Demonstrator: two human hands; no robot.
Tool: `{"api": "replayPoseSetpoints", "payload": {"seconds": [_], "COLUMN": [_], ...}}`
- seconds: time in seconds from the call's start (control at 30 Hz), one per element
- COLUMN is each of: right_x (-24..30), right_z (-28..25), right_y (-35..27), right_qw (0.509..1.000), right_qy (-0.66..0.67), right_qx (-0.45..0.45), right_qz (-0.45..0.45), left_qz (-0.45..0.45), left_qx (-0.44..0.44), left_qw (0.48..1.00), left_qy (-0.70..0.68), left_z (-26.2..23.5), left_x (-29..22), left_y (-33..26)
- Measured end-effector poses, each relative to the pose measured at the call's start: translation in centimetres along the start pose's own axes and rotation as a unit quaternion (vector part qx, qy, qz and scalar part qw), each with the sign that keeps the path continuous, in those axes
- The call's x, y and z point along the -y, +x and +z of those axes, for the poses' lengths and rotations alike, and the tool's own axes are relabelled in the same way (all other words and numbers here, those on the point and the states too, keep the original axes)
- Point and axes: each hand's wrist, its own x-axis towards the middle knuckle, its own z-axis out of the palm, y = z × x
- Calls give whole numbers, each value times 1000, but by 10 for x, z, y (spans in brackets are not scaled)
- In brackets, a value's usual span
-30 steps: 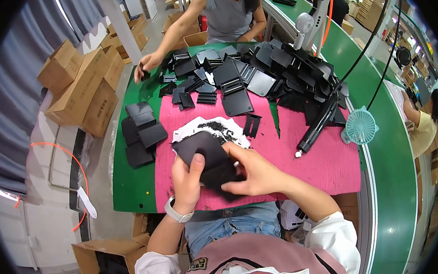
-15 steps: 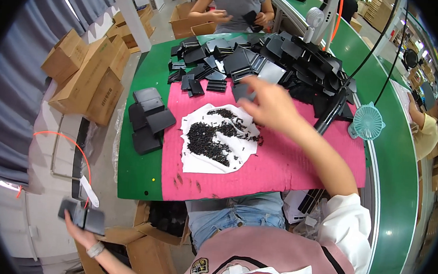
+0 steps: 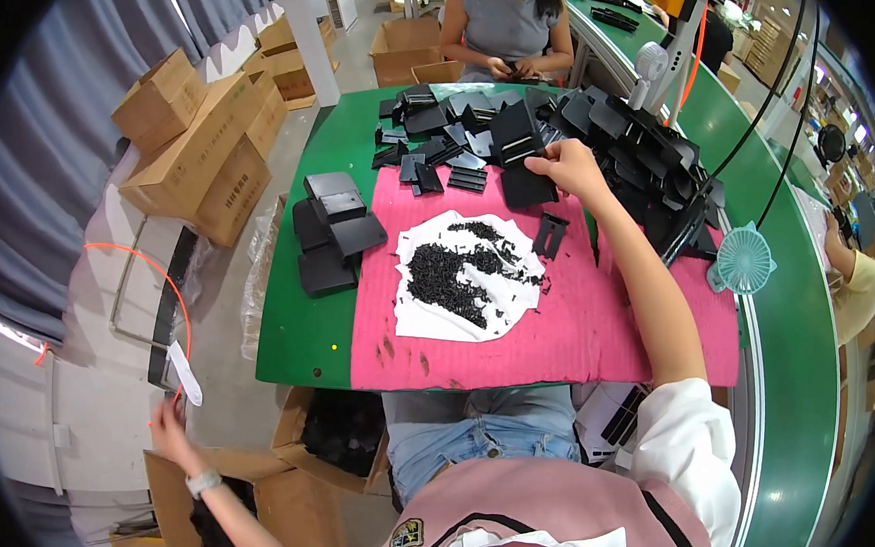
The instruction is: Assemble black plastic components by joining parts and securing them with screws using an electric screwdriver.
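The green tabletop (image 3: pixel 293 340) carries a pink mat (image 3: pixel 472 366) reaching its near edge. Black plates (image 3: pixel 358 233) lie overlapping near the left edge; a heap of black parts (image 3: pixel 621 144) spreads along the far edge.

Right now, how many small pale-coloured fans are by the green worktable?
2: a white round-headed fan beyond the heaped black plastic parts, and a pale teal round-grilled fan near the right edge of the pink mat. Others may be hidden.
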Motion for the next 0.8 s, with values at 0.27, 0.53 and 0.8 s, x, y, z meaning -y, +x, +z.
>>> {"api": "replayPoseSetpoints", "payload": {"seconds": [0.27, 0.53, 0.8], "right_x": [77, 82, 68], "right_z": [7, 9, 73], "right_y": [-93, -74, 2], "right_qw": [958, 936, 907], "right_qy": [228, 130, -303], "right_qx": [149, 319, 54], "right_qz": [-90, -70, -288], "left_qz": [-5, 55, 2], "left_qx": [604, 607, 558], "left_qw": [738, 747, 752], "left_qy": [-301, -265, -352], "left_z": [270, 322, 333], "left_x": [-175, -187, -161], "left_y": [-162, -175, -161]}}
